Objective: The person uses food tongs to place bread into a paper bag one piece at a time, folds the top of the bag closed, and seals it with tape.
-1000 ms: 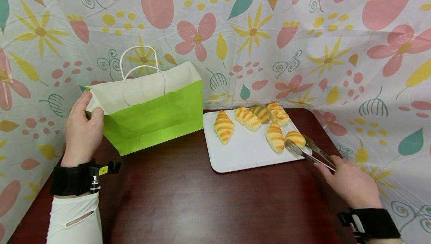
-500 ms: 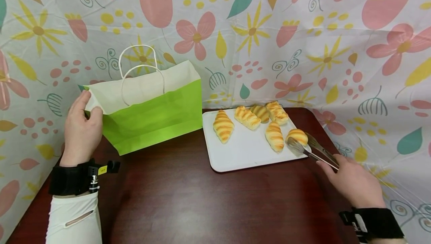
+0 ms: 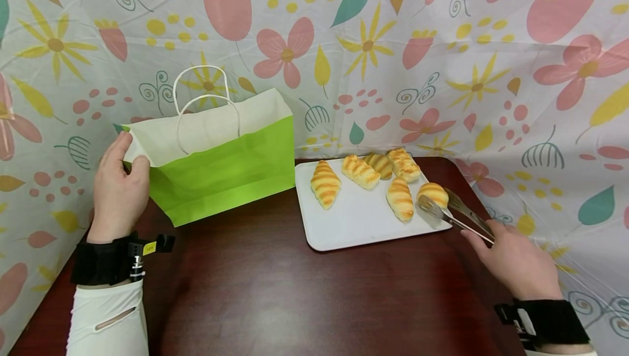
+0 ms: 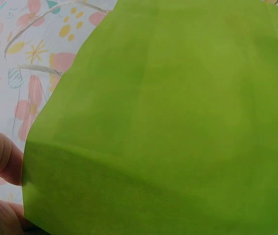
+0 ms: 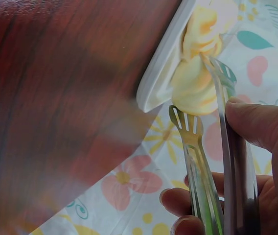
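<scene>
white-sleeved, the left hand (image 3: 120, 189) grips a green paper bag (image 3: 221, 173) by its left edge, thumb and fingers; then five striped pastries (image 3: 400, 199) and a round bun (image 3: 433, 193) on a white tray (image 3: 344, 229), the bun between steel tongs (image 5: 237, 171) held by the right hand's (image 3: 523, 260) curled fingers.

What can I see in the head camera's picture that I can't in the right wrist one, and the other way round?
Only the head view shows the green bag and the left hand holding its edge. Only the right wrist view shows the fingertips of the right hand beneath the tongs. Both show that hand, the tongs, the roll at their tips, the white tray, the dark table and the flowered cloth.
</scene>
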`<state>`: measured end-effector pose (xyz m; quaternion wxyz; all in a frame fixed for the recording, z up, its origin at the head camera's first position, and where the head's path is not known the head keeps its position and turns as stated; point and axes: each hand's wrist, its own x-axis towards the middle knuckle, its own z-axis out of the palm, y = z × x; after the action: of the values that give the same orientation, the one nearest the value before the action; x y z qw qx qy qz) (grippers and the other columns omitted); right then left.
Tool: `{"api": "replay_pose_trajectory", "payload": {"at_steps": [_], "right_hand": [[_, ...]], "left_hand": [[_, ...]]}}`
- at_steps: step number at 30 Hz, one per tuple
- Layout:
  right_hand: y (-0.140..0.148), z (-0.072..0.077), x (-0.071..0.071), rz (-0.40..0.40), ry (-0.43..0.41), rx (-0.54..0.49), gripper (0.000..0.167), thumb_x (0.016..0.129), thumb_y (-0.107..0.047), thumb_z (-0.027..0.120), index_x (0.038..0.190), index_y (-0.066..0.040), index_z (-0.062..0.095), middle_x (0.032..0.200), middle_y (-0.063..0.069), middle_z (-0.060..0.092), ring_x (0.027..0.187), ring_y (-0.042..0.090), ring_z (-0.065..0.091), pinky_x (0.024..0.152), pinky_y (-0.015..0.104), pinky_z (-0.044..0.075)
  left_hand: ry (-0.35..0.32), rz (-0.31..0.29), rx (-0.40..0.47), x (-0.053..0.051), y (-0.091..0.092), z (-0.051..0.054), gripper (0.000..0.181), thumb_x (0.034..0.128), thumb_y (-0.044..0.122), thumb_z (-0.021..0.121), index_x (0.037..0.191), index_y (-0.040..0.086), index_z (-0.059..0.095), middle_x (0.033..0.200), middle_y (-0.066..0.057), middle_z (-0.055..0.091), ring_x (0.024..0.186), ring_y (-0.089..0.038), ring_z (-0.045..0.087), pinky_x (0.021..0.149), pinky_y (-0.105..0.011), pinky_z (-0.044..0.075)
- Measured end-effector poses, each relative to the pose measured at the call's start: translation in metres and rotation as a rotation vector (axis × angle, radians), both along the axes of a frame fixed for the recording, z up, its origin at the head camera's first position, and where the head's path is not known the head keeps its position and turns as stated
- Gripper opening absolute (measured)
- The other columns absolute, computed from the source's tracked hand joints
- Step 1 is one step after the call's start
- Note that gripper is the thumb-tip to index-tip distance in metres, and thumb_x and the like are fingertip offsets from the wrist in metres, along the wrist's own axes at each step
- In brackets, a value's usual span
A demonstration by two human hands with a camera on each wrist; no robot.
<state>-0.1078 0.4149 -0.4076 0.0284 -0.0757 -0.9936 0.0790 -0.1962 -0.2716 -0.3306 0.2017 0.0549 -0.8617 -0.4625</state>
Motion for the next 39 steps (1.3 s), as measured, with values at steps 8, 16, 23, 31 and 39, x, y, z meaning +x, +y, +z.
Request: {"api": "replay_pose_trajectory", "payload": {"at_steps": [8, 16, 23, 31, 39], "right_hand": [[-0.004, 0.005, -0.002, 0.002, 0.015, 0.011, 0.073, 0.099, -0.073, 0.052, 0.116, -0.003, 0.061, 0.097, 0.029, 0.065, 0.081, 0.048, 0.065, 0.056, 0.061, 0.046], [-0.009, 0.008, -0.006, 0.006, 0.035, 0.026, 0.079, 0.099, -0.072, 0.053, 0.12, 0.003, 0.061, 0.093, 0.028, 0.066, 0.074, 0.043, 0.065, 0.054, 0.058, 0.047], [-0.012, 0.012, -0.008, 0.014, 0.025, 0.015, 0.082, 0.099, -0.074, 0.051, 0.127, 0.003, 0.059, 0.098, 0.029, 0.066, 0.077, 0.042, 0.065, 0.054, 0.057, 0.046], [-0.016, 0.018, -0.01, 0.029, 0.035, 0.021, 0.08, 0.099, -0.074, 0.049, 0.125, 0.001, 0.059, 0.101, 0.029, 0.065, 0.078, 0.043, 0.065, 0.055, 0.057, 0.045], [-0.021, 0.024, -0.013, 0.041, 0.068, 0.022, 0.075, 0.099, -0.072, 0.053, 0.118, 0.0, 0.06, 0.097, 0.026, 0.066, 0.076, 0.04, 0.065, 0.056, 0.056, 0.045]], "left_hand": [[-0.001, -0.001, -0.002, -0.001, 0.0, 0.0, 0.065, 0.1047, 0.024, 0.033, 0.169, 0.015, 0.03, 0.177, -0.002, 0.018, 0.163, -0.026, 0.013, 0.13, -0.052, 0.015], [0.006, 0.002, 0.001, 0.0, -0.001, -0.001, 0.065, 0.1047, 0.024, 0.033, 0.169, 0.014, 0.031, 0.177, -0.002, 0.018, 0.163, -0.026, 0.013, 0.13, -0.053, 0.015], [0.004, 0.004, -0.004, 0.0, -0.001, -0.001, 0.065, 0.1045, 0.024, 0.033, 0.169, 0.014, 0.031, 0.177, -0.002, 0.019, 0.163, -0.026, 0.014, 0.131, -0.053, 0.015], [0.003, 0.002, -0.003, 0.0, -0.001, -0.001, 0.065, 0.1048, 0.025, 0.033, 0.169, 0.014, 0.031, 0.177, -0.002, 0.018, 0.163, -0.026, 0.014, 0.13, -0.053, 0.014], [0.001, -0.002, -0.004, -0.001, -0.001, 0.0, 0.065, 0.1049, 0.025, 0.033, 0.169, 0.015, 0.03, 0.177, -0.002, 0.018, 0.163, -0.026, 0.013, 0.13, -0.053, 0.015]]}}
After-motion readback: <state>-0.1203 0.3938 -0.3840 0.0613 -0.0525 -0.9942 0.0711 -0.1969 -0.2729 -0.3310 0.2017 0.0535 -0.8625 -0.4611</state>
